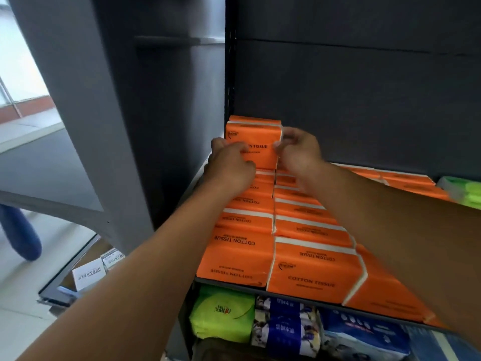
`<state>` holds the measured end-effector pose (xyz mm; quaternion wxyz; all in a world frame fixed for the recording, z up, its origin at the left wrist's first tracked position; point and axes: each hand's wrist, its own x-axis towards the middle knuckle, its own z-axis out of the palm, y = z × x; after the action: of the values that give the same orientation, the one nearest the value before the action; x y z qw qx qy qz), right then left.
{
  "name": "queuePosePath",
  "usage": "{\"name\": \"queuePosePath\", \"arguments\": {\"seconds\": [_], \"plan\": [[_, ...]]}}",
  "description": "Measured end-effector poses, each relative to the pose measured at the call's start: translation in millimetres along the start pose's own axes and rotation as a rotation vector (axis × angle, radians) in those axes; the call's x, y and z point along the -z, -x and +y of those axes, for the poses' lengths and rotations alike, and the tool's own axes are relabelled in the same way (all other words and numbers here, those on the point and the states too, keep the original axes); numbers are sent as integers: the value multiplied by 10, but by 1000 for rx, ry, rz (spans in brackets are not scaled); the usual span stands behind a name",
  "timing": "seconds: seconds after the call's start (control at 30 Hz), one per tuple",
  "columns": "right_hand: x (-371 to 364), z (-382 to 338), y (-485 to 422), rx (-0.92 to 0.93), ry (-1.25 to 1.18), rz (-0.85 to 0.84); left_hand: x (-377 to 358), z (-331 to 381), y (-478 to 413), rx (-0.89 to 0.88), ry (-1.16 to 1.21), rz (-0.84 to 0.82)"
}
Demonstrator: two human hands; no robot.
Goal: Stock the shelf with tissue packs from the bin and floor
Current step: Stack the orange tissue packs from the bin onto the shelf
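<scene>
both hands, left hand (229, 166) and right hand (299, 152), pinch the side edges of an upright orange plastic-wrapped cotton tissue pack (253, 144) at the dark metal shelf's (226, 282) back left corner; flat orange packs (312, 272) lie below the wrists, open room rightward.

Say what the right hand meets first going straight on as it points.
The upright orange cotton tissue pack, which the right hand is touching; behind it, probably the dark back panel.

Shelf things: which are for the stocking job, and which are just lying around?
For the job: upright orange plastic-wrapped tissue pack, gripped by left hand and right hand; flat orange tissue packs; dark metal shelf.
Lying about: lime-green soft pack; blue-and-white wrapped packs; white Versatile boxes.
</scene>
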<state>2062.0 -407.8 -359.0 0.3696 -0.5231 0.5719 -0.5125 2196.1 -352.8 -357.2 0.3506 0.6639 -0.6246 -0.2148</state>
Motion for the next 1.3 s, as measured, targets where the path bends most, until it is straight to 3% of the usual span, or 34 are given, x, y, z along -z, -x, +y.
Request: {"name": "queuePosePath", "arguments": {"seconds": [0.17,0.6,0.93,1.3], "plan": [[10,46,-29,-11,-5,8,-54,-28,-52,-6,-156,-107],[386,-162,424,57,226,-12,52,126,289,-62,-247,-114],[859,-303,1533,106,447,-98,308,280,1363,-261,-326,-90],[1464,1,2944,-20,524,-248,524,122,2641,-243,-338,-163]]}}
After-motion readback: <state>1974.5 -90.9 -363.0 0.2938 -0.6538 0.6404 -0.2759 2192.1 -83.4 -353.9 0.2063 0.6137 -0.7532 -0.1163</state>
